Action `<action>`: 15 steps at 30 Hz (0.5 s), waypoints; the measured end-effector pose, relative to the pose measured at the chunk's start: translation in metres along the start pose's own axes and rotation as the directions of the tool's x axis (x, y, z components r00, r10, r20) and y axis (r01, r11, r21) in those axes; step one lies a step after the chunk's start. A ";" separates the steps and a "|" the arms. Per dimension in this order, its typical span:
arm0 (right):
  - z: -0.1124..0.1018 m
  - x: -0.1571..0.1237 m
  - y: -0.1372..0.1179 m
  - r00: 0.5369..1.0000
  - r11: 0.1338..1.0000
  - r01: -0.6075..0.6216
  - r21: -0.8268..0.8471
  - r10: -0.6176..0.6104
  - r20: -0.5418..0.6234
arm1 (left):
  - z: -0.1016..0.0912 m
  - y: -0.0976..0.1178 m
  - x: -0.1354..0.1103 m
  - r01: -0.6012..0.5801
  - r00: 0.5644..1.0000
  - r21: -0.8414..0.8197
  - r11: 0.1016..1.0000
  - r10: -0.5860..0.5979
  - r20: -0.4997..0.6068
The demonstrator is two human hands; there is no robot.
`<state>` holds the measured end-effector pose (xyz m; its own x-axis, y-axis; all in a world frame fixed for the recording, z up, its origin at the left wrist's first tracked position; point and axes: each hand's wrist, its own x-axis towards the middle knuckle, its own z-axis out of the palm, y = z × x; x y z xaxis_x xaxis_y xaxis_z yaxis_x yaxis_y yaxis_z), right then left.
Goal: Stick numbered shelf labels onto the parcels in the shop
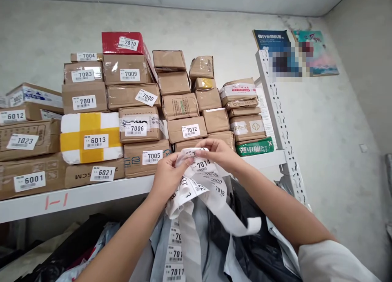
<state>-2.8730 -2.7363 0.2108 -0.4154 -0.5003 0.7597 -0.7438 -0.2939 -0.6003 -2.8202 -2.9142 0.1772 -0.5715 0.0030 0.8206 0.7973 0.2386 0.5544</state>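
Observation:
A long strip of printed number labels [214,188] hangs in loops between my hands, with 7014 and 7018 readable on it. My left hand [171,171] pinches the bunched strip between thumb and fingers. Against its upper edge, near a label partly covered by the fingers, the fingertips of my right hand [219,151] are closed. Lengths of the strip dangle below, and one curls off to the right. Just behind the hands sits a cardboard box labelled 7012 [174,133]; a box labelled 7005 [134,163] is left of them.
Stacked parcels fill a white metal shelf [101,194], many bearing number labels. Its perforated upright [272,106] stands at the right. Black and grey plastic bags [245,220] lie beneath the shelf. Posters [318,57] hang on the wall.

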 end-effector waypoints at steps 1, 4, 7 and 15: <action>-0.001 0.001 -0.002 1.000 0.999 -0.030 0.033 0.029 0.008 | 0.002 0.000 0.002 -0.003 1.000 -0.007 1.000 0.003 0.030; -0.001 0.003 -0.010 0.998 0.996 -0.061 0.067 0.062 -0.006 | 0.004 0.002 0.007 -0.014 0.988 -0.068 0.998 0.024 0.154; -0.001 0.007 -0.017 0.995 0.994 -0.081 0.074 0.077 0.062 | 0.000 0.005 0.010 -0.025 0.994 -0.001 1.000 0.025 0.106; -0.006 0.018 -0.017 0.972 0.981 -0.189 0.047 0.180 0.151 | -0.017 0.012 0.007 0.116 0.940 0.127 0.985 -0.150 0.307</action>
<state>-2.8709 -2.7354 0.2360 -0.4590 -0.6621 0.5924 -0.6262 -0.2318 -0.7444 -2.8113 -2.9275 0.1925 -0.7164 0.2647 0.6455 0.6946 0.3583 0.6238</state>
